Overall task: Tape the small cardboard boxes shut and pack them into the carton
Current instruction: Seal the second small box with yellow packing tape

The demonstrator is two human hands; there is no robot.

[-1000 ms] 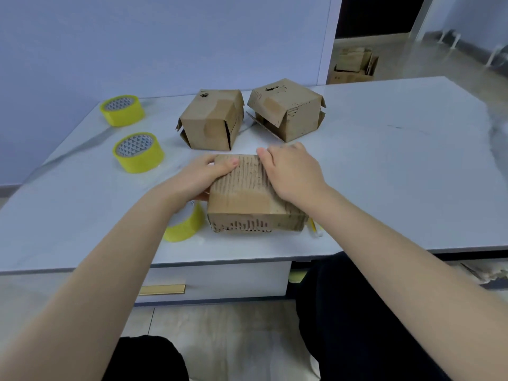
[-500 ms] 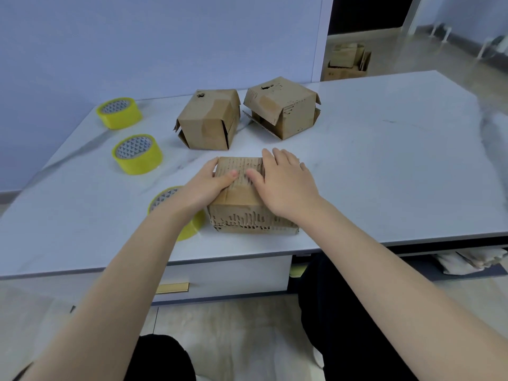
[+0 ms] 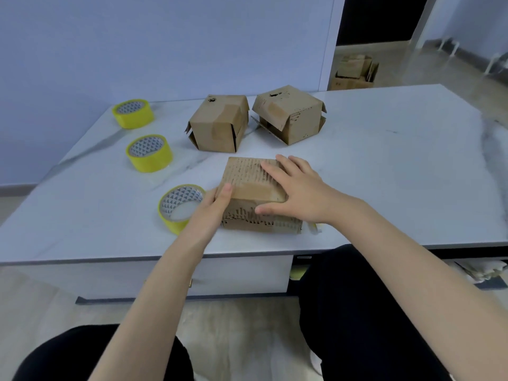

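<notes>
The table (image 3: 384, 174) carries everything. In the doorway beyond stand cartons (image 3: 354, 72), too far off to tell whether one is the packing carton. Two boxes sit at the back, the left box (image 3: 217, 125) and the right box (image 3: 291, 114), with flaps loose at their sides. The near box (image 3: 247, 174) lies by the front edge, its skin torn down to bare fluting.

The right hand (image 3: 299, 191) lies spread flat on its top, thumb down the front face. The left hand (image 3: 214, 207) holds its left wall, thumb over the top edge, fingers hidden.

Three yellow rolls run down the left: far roll (image 3: 133, 113), middle roll (image 3: 149, 153), and near roll (image 3: 178, 207) beside the left hand.

The near box is probably light, and its worn board looks soft and easily crushed. It is best held by opposite walls near the corners.

No writing can be read: the roll cores show only a triangle pattern, and the back boxes bear dark smudges.
</notes>
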